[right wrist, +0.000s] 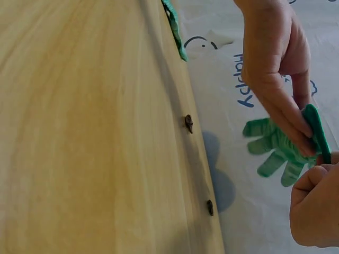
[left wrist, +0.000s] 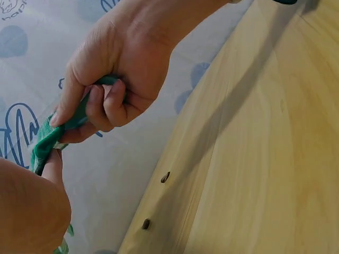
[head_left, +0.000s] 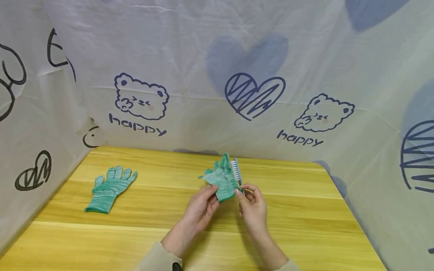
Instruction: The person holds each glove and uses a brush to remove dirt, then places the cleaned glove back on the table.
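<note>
A green-and-white knit glove (head_left: 222, 180) is held up over the table between both hands, its fingers pointing away and its cuff toward me. My left hand (head_left: 200, 209) pinches the left side of the cuff, thumb on top. With thumb and forefinger, my right hand (head_left: 253, 209) pinches the cuff's right edge. The other right fingers curl round the teal handle of a brush (head_left: 236, 171), whose white bristles face the glove; the left wrist view shows this handle (left wrist: 108, 80) inside the right hand (left wrist: 114, 63). A matching glove (head_left: 110, 190) lies flat at the table's left.
The wooden table (head_left: 298, 218) meets a hanging white cloth (head_left: 190, 113) printed with hearts and bears at its back and sides. Small dark marks (right wrist: 189, 124) show near the table edge in the wrist views.
</note>
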A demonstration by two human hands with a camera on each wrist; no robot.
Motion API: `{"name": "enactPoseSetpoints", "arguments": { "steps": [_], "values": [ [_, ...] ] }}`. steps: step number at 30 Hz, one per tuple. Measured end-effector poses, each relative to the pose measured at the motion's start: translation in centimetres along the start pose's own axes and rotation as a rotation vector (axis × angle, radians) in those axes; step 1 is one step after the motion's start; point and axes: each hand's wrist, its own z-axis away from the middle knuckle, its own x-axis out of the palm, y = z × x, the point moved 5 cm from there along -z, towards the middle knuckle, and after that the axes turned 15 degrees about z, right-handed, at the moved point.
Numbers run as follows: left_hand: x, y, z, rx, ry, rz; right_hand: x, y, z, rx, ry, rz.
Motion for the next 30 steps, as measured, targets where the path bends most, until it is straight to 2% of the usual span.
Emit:
{"name": "enactPoseSetpoints", "arguments": {
  "steps": [5, 8, 12, 16, 21, 27, 30],
  "values": [
    [-0.2, 0.7, -0.1, 0.056, 0.047, -0.132, -0.3, 0.3, -0.2, 0.004, -0.003, 0.058],
    [-0.3, 1.2, -0.1, 0.090, 0.061, -0.180, -0.6, 0.3, -0.5, -0.019, 0.008, 0.075],
    [-0.5, 2.0, -0.4, 0.120, 0.074, -0.220, -1.2, -0.1, -1.0, -0.085, 0.035, 0.114],
    [-0.6, 2.7, -0.6, 0.155, 0.064, -0.278, -1.7, -0.9, -1.1, -0.176, 0.046, 0.207],
    [-0.6, 3.4, -0.6, 0.178, 0.062, -0.324, -1.8, -2.5, -0.6, -0.345, 0.039, 0.337],
    [-0.3, 4.1, -0.5, 0.194, 0.025, -0.329, -1.1, -4.2, 0.5, -0.650, 0.026, 0.515],
    [-0.2, 4.4, -0.6, 0.186, 0.016, -0.342, -0.5, -4.7, 1.1, -0.777, 0.004, 0.564]
  ]
}}
